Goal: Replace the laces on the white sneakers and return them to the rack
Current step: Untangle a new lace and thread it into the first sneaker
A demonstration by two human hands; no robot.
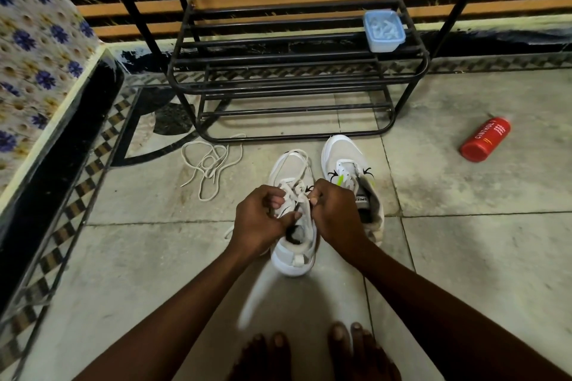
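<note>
The floor scene holds 2 white sneakers [292,260] [340,151], 1 black rack [294,135], 1 loose lace tangle [210,164], 1 blue tub [383,31] and 1 red bottle [484,139].

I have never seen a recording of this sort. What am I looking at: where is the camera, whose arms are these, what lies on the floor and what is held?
There is no machine: the grips are a person's two bare hands. The camera sits on the person's head and looks down, so the arms come in from below. The left hand and the right hand both pinch the threaded lace of the near sneaker, which stands on the tiled floor. The second sneaker stands to its right. A loose lace lies to the left, a red bottle lies farther right. Behind them stands a black rack with a blue container on one shelf.
</note>
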